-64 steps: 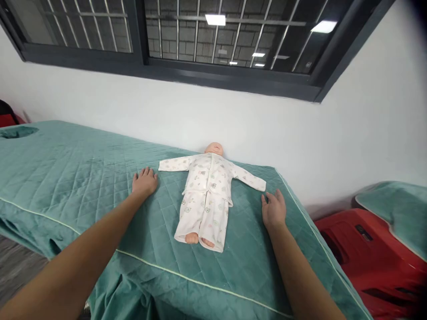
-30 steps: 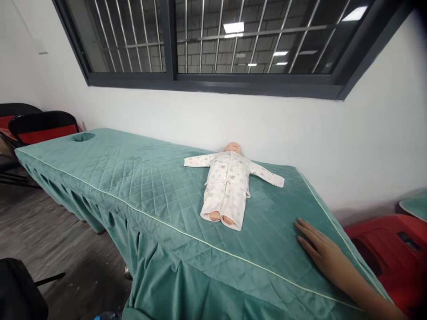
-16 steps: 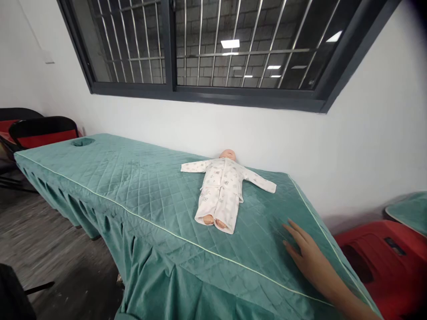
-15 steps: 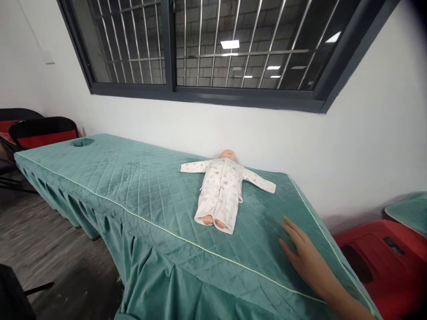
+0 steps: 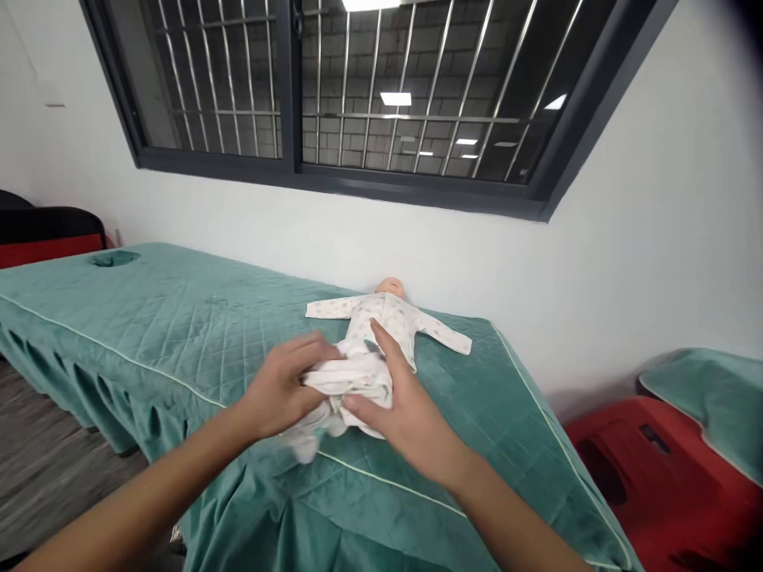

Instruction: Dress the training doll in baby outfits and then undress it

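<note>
A baby doll [image 5: 390,287] lies on its back on the green quilted bed, its head toward the wall. White printed long sleeves stretch out to both sides from its top [image 5: 381,311]. In front of its lower body, my left hand [image 5: 284,388] and my right hand [image 5: 411,417] grip a bunched white printed baby garment [image 5: 358,373] between them. Part of the cloth hangs blurred below my left hand. My hands and the bundle hide the doll's legs, so I cannot tell whether the cloth is still around them.
The green bed [image 5: 196,318] runs along a white wall, with a face hole [image 5: 113,258] at its far left. Above is a barred window [image 5: 393,119]. Red plastic stools [image 5: 644,477] stand at the right, a green cloth over them. A black and red chair [image 5: 51,237] is at the left.
My left hand has come into view, and my right hand has moved left from over the bare bed. Both now hold bunched cloth before the doll. The view has shifted slightly right.
</note>
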Demonstrator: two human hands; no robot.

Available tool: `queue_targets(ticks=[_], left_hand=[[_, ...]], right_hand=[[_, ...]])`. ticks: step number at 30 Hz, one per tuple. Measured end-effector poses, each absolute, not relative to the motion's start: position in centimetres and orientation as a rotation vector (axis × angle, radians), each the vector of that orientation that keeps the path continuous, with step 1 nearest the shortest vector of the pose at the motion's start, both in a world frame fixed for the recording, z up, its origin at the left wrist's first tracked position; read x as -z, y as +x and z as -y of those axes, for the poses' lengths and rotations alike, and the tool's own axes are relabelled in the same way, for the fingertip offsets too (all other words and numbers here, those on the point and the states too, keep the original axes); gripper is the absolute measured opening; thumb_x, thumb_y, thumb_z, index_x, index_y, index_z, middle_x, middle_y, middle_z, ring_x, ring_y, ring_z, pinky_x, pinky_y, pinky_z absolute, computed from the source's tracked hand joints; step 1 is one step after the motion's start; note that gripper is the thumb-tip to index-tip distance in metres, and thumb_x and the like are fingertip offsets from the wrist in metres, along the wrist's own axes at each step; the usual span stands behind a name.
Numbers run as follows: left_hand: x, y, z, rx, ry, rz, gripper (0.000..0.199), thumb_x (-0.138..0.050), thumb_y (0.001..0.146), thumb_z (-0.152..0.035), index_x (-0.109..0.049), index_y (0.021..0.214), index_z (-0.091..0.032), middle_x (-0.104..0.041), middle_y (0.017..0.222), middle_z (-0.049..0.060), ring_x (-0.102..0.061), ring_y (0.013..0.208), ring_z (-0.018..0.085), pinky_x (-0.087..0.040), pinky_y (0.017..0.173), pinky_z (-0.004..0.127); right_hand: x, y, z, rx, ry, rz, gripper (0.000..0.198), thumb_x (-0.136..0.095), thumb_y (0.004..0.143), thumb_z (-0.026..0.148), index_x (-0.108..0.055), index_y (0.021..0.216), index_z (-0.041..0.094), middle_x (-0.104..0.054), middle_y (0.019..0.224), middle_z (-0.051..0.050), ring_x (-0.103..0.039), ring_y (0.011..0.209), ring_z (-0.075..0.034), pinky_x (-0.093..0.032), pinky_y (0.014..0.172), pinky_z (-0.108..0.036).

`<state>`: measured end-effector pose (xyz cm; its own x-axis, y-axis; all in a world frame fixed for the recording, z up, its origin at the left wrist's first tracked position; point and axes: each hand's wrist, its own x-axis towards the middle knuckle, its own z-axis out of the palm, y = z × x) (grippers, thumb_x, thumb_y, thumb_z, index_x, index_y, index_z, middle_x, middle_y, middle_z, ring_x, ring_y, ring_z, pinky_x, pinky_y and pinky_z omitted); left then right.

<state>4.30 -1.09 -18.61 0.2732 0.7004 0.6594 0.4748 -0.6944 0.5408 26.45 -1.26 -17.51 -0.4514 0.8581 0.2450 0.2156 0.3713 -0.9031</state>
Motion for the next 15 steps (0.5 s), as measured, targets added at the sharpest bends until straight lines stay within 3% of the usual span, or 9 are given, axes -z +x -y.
queue_targets(ticks=[4,7,12,15], left_hand=[[18.5,9.4,-0.8,-1.656,2.196,-0.927,0.025,-0.056,0.076,-0.009,-0.067,0.093,-0.022,-0.062,0.090,0.003,-0.059,0.084,0.017,-0.046,0.076,0.031],[19.5,12.0,-2.5,-1.788,1.914,-0.986,0.031,-0.052,0.070,-0.005,-0.064,0.093,-0.023,-0.060,0.092,0.001,-0.058,0.088,0.018,-0.046,0.082,0.032],[20.7,13.7,-5.4,-1.534,1.677,-0.959,0.038,-0.059,0.079,-0.018,-0.056,0.117,-0.025,-0.061,0.116,0.003,-0.057,0.109,0.020,-0.045,0.095,0.033],[21.8,12.3,-7.2,-1.475,1.710,-1.004,0.035,-0.059,0.088,-0.034,-0.055,0.122,-0.027,-0.058,0.129,0.005,-0.053,0.120,0.021,-0.041,0.103,0.035]], right_hand=[[18.8,27.9,-0.9,-1.599,-0.767,1.564,0.094,-0.078,0.076,0.046,-0.025,0.153,0.033,-0.046,0.148,-0.006,-0.048,0.133,-0.030,-0.035,0.113,-0.055],[20.5,28.2,-1.8,-1.747,-0.640,1.294,0.083,-0.078,0.077,0.039,-0.037,0.148,0.028,-0.058,0.137,-0.009,-0.058,0.123,-0.030,-0.047,0.104,-0.048],[21.5,28.9,-3.8,-1.584,-0.793,1.151,0.069,-0.078,0.077,0.036,-0.049,0.138,0.024,-0.065,0.128,-0.010,-0.062,0.117,-0.031,-0.050,0.099,-0.046],[20.2,32.6,-5.5,-1.228,-0.995,1.256,0.070,-0.079,0.073,0.042,-0.051,0.135,0.024,-0.063,0.130,-0.011,-0.060,0.118,-0.032,-0.049,0.100,-0.047]])
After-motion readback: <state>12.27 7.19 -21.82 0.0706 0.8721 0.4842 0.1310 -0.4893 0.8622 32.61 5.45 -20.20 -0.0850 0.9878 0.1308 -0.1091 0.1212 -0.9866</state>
